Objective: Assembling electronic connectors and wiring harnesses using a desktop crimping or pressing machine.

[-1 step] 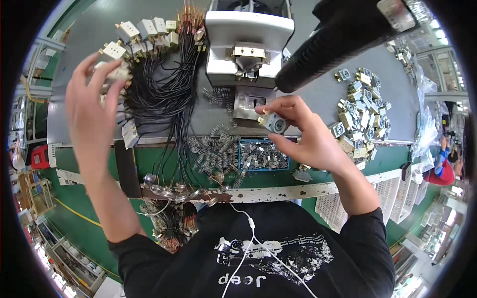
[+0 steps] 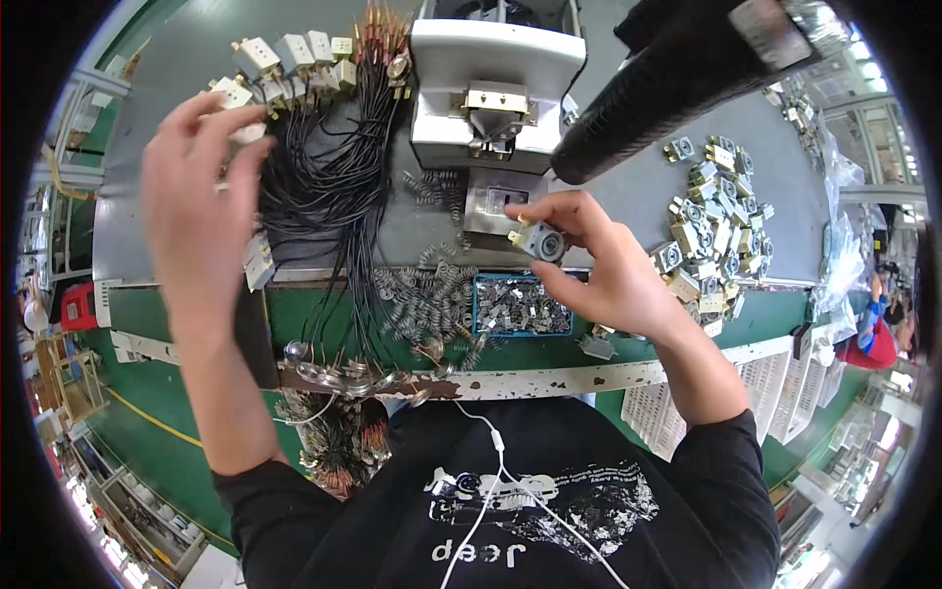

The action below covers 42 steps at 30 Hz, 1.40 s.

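Right hand [image 2: 623, 280]: thumb below, fingers above, pinching one small grey-and-cream block with a round grey face and brass tabs [image 2: 543, 242]. The block is off the counter [image 2: 797, 196], its round face toward the palm and its tabs pointing away to the left. Just beyond the fingertips, a low silver metal fixture [image 2: 479, 213]; whether block and fixture touch, cannot tell. Behind that, a white-fronted machine with a metal head [image 2: 496, 54].

Left hand [image 2: 201, 196]: blurred, raised, fingers curled over a cream rectangular block [image 2: 249, 132] at the edge of a cluster. Gripped or only brushed, cannot tell. Right of this hand, a thick bundle of thin black wires [image 2: 324, 182]; ahead of it, more cream blocks with small holes [image 2: 294, 51].

Below and left of the right hand, a blue rectangular tray [image 2: 474, 306] of small silver metal pieces [image 2: 522, 302]; left of the tray, loose steel coil springs [image 2: 422, 299]. To the right of the same hand, a heap of grey-and-cream blocks [image 2: 721, 216] like the held one.

Step in hand, my reading: one block held ready near the fixture while the left hand attends to the wired cluster. Setting the held block down on the fixture would call for squaring it up, tabs clear; the left hand would need to keep clear of the wires.
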Available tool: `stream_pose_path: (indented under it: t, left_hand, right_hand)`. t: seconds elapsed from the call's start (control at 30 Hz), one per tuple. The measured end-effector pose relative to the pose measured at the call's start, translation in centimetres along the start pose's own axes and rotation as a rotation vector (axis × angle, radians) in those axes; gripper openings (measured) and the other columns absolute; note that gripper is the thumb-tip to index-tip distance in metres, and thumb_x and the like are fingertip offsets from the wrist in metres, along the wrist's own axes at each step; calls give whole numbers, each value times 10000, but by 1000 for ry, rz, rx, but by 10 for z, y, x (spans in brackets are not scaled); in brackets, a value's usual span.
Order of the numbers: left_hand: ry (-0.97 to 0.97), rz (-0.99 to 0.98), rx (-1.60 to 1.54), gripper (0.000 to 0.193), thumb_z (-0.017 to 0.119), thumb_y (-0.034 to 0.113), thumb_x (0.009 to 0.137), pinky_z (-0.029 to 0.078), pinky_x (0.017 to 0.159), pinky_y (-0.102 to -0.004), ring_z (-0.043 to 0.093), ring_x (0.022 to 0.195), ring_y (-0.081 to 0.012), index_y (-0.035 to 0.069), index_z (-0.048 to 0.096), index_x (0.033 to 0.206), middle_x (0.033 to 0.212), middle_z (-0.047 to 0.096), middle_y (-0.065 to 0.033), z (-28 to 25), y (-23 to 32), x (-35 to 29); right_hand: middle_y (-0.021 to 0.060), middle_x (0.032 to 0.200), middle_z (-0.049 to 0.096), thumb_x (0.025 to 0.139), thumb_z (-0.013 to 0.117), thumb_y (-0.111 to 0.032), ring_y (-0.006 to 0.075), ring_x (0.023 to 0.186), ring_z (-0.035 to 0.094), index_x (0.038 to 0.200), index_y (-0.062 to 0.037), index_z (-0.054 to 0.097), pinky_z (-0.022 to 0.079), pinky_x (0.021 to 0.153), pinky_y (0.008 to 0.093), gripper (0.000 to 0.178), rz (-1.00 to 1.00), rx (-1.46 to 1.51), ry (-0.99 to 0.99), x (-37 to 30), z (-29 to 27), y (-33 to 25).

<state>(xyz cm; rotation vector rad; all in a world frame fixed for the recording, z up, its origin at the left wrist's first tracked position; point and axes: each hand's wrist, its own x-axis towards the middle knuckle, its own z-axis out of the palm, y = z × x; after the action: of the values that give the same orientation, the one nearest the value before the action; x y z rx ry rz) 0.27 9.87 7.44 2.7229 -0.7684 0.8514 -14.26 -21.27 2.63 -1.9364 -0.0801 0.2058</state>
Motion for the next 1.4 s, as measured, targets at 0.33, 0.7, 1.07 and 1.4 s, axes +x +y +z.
stream_pose_path:
  t: [0.33,0.7,1.07,1.4]
  left_hand:
    - [-391,422,-2,137,674,88,756,480,781,-374,628,859,-216,101,682,893,858,675,-37,77,52,-36]
    - [-203,372,-255,148,733,109,850,446,865,-393,607,966,-224,104,702,994,848,641,-19,56,57,-30]
    - [-349,266,-453,211,689,82,902,479,907,-407,636,981,-284,49,679,1110,1006,664,-89,54,50,-33]
    - [-423,186,-637,255,653,39,912,542,799,-406,668,876,-300,40,690,1164,958,652,-106,47,54,-35]
  right_hand:
    - [124,1269,727,873,770,6,256,1189,691,1420,-54,507,530,996,367,610,-261,-246,100,15,11,8]
    - [131,1243,678,822,814,-52,310,1022,698,1159,-63,694,565,904,393,358,-410,-437,303,23,14,24]
    - [143,1311,659,858,738,-74,348,1125,657,1247,-51,666,542,966,440,397,-393,-746,-44,38,5,14]
    - [86,1075,679,820,779,-93,297,992,651,1131,-99,687,535,873,413,324,-525,-720,84,42,4,28]
